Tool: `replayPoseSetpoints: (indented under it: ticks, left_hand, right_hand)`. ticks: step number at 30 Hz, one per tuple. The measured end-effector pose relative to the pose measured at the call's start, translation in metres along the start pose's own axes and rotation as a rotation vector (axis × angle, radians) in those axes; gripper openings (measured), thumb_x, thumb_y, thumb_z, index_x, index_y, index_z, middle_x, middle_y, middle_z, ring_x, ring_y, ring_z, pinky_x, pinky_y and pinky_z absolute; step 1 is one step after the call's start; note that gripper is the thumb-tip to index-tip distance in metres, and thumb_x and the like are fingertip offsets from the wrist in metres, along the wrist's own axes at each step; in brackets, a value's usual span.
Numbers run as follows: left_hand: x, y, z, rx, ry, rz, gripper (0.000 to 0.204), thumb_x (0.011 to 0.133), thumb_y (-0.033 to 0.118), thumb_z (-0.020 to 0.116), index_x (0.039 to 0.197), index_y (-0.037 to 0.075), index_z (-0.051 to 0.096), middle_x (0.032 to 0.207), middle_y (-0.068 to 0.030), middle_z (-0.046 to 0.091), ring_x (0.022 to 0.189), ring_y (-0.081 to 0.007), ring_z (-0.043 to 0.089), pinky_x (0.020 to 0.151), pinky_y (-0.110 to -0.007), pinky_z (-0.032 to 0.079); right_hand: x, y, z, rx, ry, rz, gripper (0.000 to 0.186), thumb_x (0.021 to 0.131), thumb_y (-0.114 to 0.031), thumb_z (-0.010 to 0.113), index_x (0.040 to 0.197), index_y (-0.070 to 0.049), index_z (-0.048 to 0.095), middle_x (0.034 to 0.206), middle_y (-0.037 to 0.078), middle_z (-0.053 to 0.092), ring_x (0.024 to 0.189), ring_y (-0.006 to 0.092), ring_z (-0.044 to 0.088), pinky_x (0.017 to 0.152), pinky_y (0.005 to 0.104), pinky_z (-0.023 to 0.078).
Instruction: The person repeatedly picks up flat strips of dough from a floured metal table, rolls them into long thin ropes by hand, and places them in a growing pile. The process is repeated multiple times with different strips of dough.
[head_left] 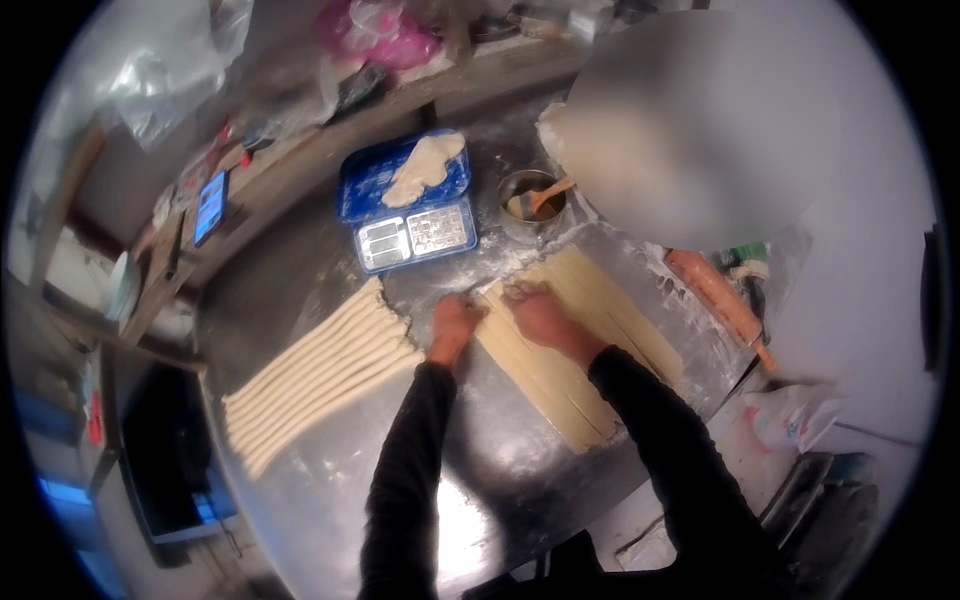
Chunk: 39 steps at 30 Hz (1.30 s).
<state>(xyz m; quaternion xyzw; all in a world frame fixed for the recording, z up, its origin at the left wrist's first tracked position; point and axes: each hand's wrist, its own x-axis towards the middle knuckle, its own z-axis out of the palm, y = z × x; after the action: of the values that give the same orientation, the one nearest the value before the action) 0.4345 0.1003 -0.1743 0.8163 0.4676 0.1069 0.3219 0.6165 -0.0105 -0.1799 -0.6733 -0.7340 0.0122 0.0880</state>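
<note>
A flat pale dough sheet (590, 330), cut lengthwise into strips, lies on the metal table in front of me. At its far left corner my left hand (455, 325) is closed, with the fingertips at the dough's edge. My right hand (545, 315) bends over the far end of the same sheet, its fingers curled in a pinch on the dough. The exact grip of both hands is partly hidden. To the left, several rolled dough ropes (320, 375) lie side by side, their far right ends ragged.
Beyond the hands stand a blue digital scale (415, 235) bearing a dough lump (428, 168), and a metal pot (518, 225) with a brush (540, 198). A wooden rolling pin (715, 295) lies at right. A phone (211, 208) leans on the left shelf. Flour dusts the metal table (400, 440).
</note>
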Motion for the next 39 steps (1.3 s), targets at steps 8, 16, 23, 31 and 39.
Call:
replayPoseSetpoints:
  ticks: [8,16,23,31,39]
  left_hand:
    - [-0.002,-0.016,0.029,-0.232,0.105,0.024,0.037,0.077,0.029,0.083,0.109,0.013,0.078,0.104,-0.0195,0.073,0.088,-0.039,0.071,0.079,-0.046,0.057]
    - [-0.142,0.045,0.049,-0.044,0.399,0.562,0.03,0.078,-0.006,0.069,0.106,0.006,0.073,0.098,-0.0145,0.065,0.089,-0.0364,0.067,0.075,-0.042,0.057]
    - [-0.23,0.084,0.022,-0.162,0.339,0.662,0.036,0.074,-0.012,0.072,0.106,0.003,0.071,0.102,-0.0142,0.065,0.091,-0.0344,0.068,0.075,-0.04,0.057]
    - [-0.307,0.139,-0.015,-0.4,0.339,0.725,0.032,0.08,-0.01,0.074,0.109,0.003,0.073,0.101,-0.0131,0.067,0.09,-0.0291,0.069,0.073,-0.034,0.055]
    - [-0.383,0.089,-0.101,-0.858,0.38,0.303,0.022,0.091,0.006,0.072,0.113,0.0,0.074,0.1,-0.0033,0.072,0.085,-0.0114,0.066,0.074,-0.025,0.05]
  right_hand:
    - [-0.002,-0.003,0.005,-0.007,-0.033,0.033,0.048,0.092,-0.007,0.056,0.139,-0.011,0.063,0.151,0.007,0.055,0.143,0.0293,0.046,0.113,0.0611,0.037]
    - [0.001,0.031,0.011,0.188,-0.098,0.003,0.051,0.09,-0.003,0.058,0.141,-0.009,0.06,0.149,0.012,0.057,0.14,0.034,0.051,0.116,0.0564,0.038]
    - [-0.105,0.015,-0.023,0.371,-0.028,-0.164,0.061,0.084,-0.01,0.067,0.145,-0.008,0.056,0.15,0.02,0.054,0.14,0.0368,0.049,0.118,0.0443,0.038]
    - [-0.147,-0.015,-0.018,0.578,0.018,-0.226,0.055,0.079,-0.022,0.081,0.131,-0.008,0.068,0.127,0.017,0.07,0.118,0.0336,0.065,0.101,0.0414,0.05]
    - [-0.203,-0.083,-0.082,0.673,-0.448,0.044,0.04,0.082,-0.035,0.08,0.104,-0.002,0.079,0.091,0.012,0.078,0.083,0.0198,0.072,0.078,0.0355,0.054]
